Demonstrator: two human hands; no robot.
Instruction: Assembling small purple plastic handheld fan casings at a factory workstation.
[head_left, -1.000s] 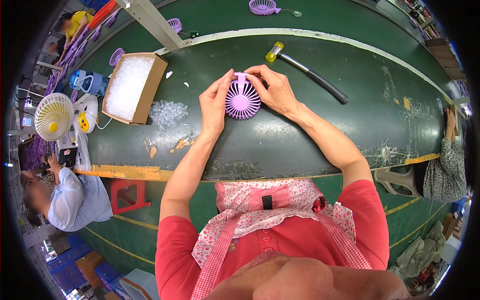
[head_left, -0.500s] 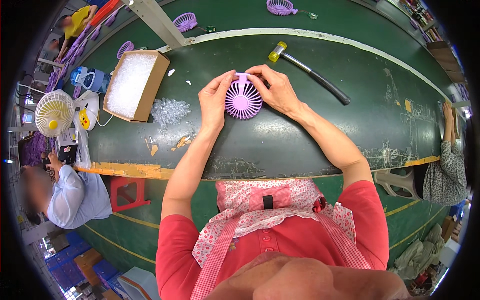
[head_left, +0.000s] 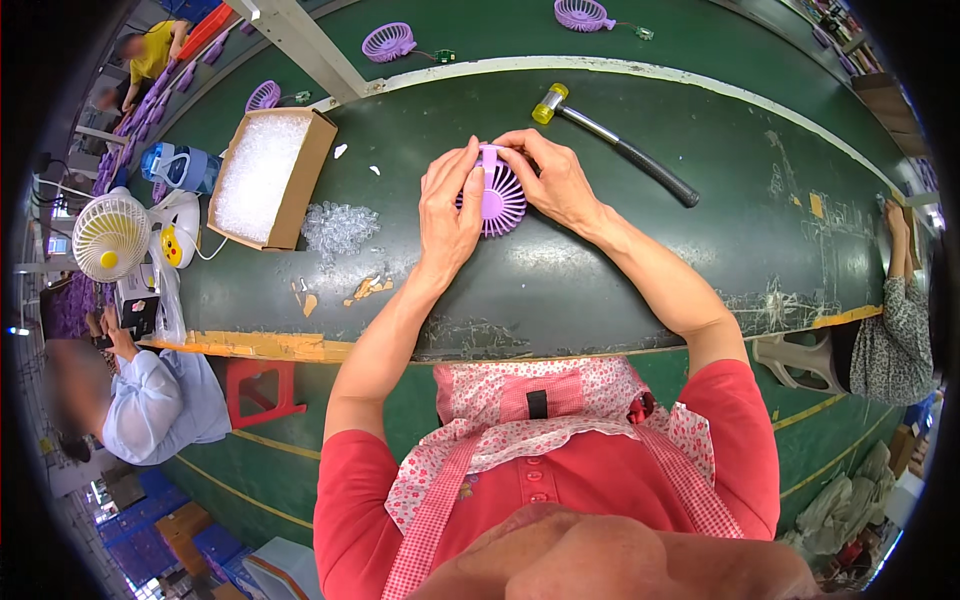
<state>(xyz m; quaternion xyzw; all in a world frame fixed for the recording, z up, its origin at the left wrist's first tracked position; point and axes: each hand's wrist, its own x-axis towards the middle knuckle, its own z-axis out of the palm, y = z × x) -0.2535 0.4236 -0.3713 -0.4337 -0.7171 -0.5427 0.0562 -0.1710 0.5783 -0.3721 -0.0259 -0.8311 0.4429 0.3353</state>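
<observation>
A round purple fan housing point(head_left: 497, 205) with radial slats lies on the dark green worktop point(head_left: 600, 270), its narrow neck pointing away from me. My left hand point(head_left: 451, 205) covers the left part of the housing, with its thumb on the slats and its fingers closed at the neck. From the other side, my right hand point(head_left: 556, 180) grips the neck with thumb and fingers. What lies under the fingertips is hidden.
A mallet point(head_left: 615, 145) with yellow heads lies right of my hands. Left are a carton point(head_left: 310, 180) of clear small parts, a loose pile point(head_left: 340, 228), and a white desk fan point(head_left: 112, 236). Beyond the rail, purple fan housings point(head_left: 388, 42) rest on a belt. Co-workers sit on both sides.
My left hand has shifted right, over the housing, and now hides its left side. My right hand keeps its hold. Purple fan housings on the far belt have moved slightly right.
</observation>
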